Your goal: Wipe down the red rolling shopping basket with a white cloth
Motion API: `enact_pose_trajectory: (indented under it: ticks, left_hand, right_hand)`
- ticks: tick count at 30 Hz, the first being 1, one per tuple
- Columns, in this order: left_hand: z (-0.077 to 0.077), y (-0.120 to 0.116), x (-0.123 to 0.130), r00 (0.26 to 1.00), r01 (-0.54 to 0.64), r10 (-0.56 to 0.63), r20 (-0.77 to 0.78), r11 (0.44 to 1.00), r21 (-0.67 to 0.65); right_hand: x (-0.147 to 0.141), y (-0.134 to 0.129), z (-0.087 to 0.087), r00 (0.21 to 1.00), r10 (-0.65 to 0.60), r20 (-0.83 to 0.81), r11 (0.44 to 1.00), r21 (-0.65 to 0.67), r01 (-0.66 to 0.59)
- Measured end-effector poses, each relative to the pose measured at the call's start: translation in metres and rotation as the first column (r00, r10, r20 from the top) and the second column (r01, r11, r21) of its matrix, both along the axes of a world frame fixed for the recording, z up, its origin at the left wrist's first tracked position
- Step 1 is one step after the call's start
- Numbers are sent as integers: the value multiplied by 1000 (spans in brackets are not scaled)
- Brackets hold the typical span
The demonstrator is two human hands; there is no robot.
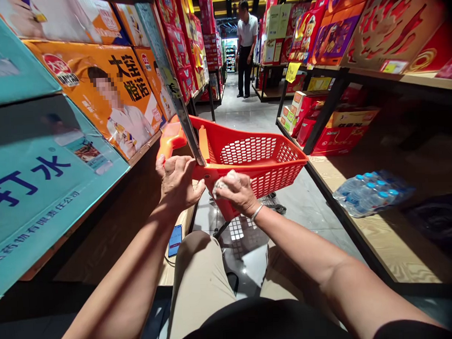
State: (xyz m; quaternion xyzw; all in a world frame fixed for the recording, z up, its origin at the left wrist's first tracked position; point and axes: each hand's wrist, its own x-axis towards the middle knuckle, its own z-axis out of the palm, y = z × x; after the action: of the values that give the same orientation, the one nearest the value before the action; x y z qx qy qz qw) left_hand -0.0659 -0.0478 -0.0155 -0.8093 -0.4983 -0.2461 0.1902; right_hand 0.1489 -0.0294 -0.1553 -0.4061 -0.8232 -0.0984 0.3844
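A red-orange plastic shopping cart (248, 166) with perforated sides stands in front of my knees. At its left end, my left hand (179, 181) has its fingers curled round the lower part of the orange handle (172, 137); the thumb sticks out to the right. My right hand (238, 193) is closed on a crumpled whitish cloth (226, 184) and presses it against the near side of the cart, just below the rim. A worn metal post (175, 92) rises between me and the cart, partly covering the handle's right side.
Orange and teal cartons (97, 95) line the shelf at left. A phone (175, 240) lies on the low wooden shelf by my left knee. At right, a pack of water bottles (371, 191) sits on a shelf. A person (247, 45) stands down the tiled aisle.
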Motion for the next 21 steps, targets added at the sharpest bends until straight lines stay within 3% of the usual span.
enact_pose_trajectory:
  ticks: [2,3,8,11,14,17,19,21]
  left_hand:
    - [0,0,-1,1000,7,-7,5,1000,-9]
    - [0,-1,-1,1000,7,-7,7,1000,-10]
    - [-3,3,-3,1000,15,-15,10,1000,17]
    - [-7,7,-5,999,24,-25,22,998,53]
    - [-9,6,-4,995,7,-15,101,997,79]
    - [-8,-2,8,977,-27,3,212,994,110]
    - [-7,-8,24,980,20,-44,192,992,124]
    - [-6,-9,46,986,133,-141,92,987,85]
  right_hand:
    - [4,8,12,997,-40,-66,999,35,42]
    - [6,9,10,996,-52,-72,998,37,55]
    - [9,-10,-45,995,-72,73,992,-96,79]
    - [12,-23,-55,985,-34,170,978,-197,68]
    - [22,-24,-27,988,-16,151,986,-161,40]
    - [37,-18,15,993,-102,-65,994,-47,99]
    - [45,-13,35,965,-149,-216,989,-10,150]
    - [47,-9,45,942,-179,-285,983,-17,182]
